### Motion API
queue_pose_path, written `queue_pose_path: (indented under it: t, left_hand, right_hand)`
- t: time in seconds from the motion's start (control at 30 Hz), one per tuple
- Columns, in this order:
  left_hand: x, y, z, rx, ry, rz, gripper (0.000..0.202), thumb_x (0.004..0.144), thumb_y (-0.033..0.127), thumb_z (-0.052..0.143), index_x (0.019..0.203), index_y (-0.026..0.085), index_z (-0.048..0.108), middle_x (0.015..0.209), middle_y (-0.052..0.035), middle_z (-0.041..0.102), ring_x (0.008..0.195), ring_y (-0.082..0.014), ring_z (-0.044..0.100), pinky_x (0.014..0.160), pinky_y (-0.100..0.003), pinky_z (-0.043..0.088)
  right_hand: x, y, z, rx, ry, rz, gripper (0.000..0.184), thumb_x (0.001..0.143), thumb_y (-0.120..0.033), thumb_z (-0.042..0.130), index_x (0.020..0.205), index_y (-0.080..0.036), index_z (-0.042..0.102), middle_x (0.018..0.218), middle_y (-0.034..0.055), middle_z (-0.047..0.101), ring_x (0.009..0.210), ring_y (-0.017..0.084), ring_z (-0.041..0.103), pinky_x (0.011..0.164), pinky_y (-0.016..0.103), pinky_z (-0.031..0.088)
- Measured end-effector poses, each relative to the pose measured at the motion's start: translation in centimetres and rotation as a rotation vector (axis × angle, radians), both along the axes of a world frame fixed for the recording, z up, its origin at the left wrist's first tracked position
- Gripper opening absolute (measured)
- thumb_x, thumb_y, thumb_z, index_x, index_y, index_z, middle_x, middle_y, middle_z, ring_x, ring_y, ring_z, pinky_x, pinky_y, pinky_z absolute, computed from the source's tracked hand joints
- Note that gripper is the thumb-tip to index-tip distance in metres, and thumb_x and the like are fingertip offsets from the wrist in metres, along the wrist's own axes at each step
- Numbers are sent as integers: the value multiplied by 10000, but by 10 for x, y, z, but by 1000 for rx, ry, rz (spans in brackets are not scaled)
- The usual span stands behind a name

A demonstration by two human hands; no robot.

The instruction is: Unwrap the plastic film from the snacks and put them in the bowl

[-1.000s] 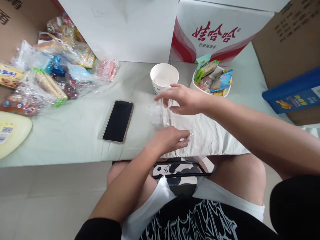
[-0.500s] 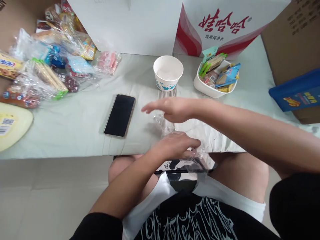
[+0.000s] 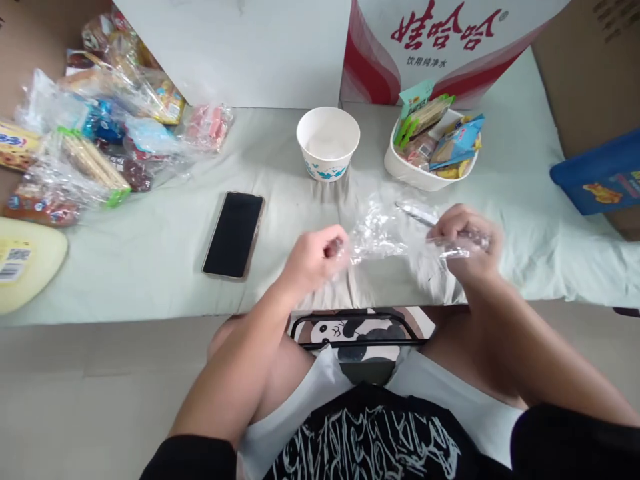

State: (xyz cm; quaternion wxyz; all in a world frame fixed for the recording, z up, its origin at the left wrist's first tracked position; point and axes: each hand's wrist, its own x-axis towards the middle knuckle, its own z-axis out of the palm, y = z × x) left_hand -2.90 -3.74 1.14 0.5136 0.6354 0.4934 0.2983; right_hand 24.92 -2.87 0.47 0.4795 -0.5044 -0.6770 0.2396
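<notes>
A crumpled sheet of clear plastic [image 3: 383,230] stretches between my two hands over the table's near part; whether it is a bag or a loose film I cannot tell. My left hand [image 3: 316,261] is closed on its left end. My right hand [image 3: 467,243] is closed on the other end, slightly blurred. A shiny narrow strip [image 3: 417,213] runs from the right fingers toward the upper left, perhaps a fold of the plastic. Just beyond stands a white paper bowl [image 3: 329,143] with blue prints, upright.
A black phone [image 3: 234,235] lies left of my hands. Packaged snacks [image 3: 100,143] are heaped at the left. A white tub [image 3: 425,175] of snack packets stands behind my right hand. A white carton [image 3: 240,53] and a blue package [image 3: 603,177] border the table [image 3: 150,267].
My hands were close together, the right one stretched out leftward. Now the right hand has moved right and closed, and the clear plastic has risen from the table's edge, spread between both hands.
</notes>
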Motion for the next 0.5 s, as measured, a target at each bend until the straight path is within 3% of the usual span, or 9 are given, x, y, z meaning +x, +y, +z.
queue_pose_path:
  t: [0.1, 0.2, 0.27, 0.37, 0.4, 0.43, 0.47, 0.5]
  left_hand:
    - [-1, 14, -10, -106, -128, 278, 225, 815, 377, 616, 712, 221, 489, 569, 65, 389, 494, -78, 336, 460, -251, 258]
    - [-5, 31, -21, -234, -197, 494, 225, 824, 361, 641, 776, 242, 457, 558, 81, 345, 437, -63, 276, 411, -251, 174]
    - [-9, 40, -22, -278, -216, 577, 264, 829, 361, 670, 931, 277, 441, 578, 103, 336, 409, -58, 244, 398, -242, 120]
    - [-13, 35, -14, -123, -261, 687, 484, 799, 334, 729, 1073, 339, 331, 669, 127, 356, 398, -40, 232, 401, -211, 128]
    - [-11, 28, -9, 56, -298, 698, 479, 798, 324, 746, 1059, 333, 344, 708, 120, 381, 415, -34, 267, 407, -205, 165]
    - [-7, 18, -5, 266, -309, 630, 403, 829, 345, 739, 1017, 312, 384, 727, 108, 407, 445, -41, 326, 422, -210, 230]
    - [-1, 7, -2, 456, -260, 476, 304, 875, 405, 704, 961, 284, 440, 749, 84, 470, 505, -63, 414, 453, -228, 322]
    - [6, -5, 0, 586, -134, 239, 250, 900, 451, 673, 954, 267, 512, 801, 42, 559, 637, -113, 545, 543, -272, 439]
  right_hand:
    - [14, -23, -19, 119, 11, -203, 310, 846, -331, 662, 599, -267, 487, 659, 23, 531, 579, 207, 514, 538, 376, 395]
    - [21, -29, -20, 120, -105, -164, 270, 849, -327, 588, 599, -273, 503, 659, 45, 557, 601, 226, 538, 565, 408, 418]
    - [23, -27, -16, 72, -151, -110, 225, 830, -313, 531, 610, -276, 501, 662, 51, 572, 615, 233, 560, 582, 420, 443]
    - [21, -24, -14, 45, -131, -124, 153, 778, -205, 490, 639, -270, 487, 667, 36, 572, 631, 223, 572, 603, 404, 448]
    - [20, -23, -15, 36, -120, -142, 146, 764, -174, 481, 652, -267, 488, 675, 33, 573, 639, 219, 573, 611, 398, 448]
    - [19, -22, -17, 28, -108, -164, 147, 754, -152, 472, 662, -266, 490, 681, 31, 572, 644, 215, 569, 619, 392, 448]
    - [18, -21, -20, 16, -94, -188, 152, 748, -135, 463, 673, -264, 494, 686, 28, 571, 649, 210, 564, 627, 385, 447]
    - [17, -20, -23, 1, -82, -211, 159, 743, -121, 455, 684, -262, 500, 687, 23, 566, 652, 203, 558, 632, 375, 443]
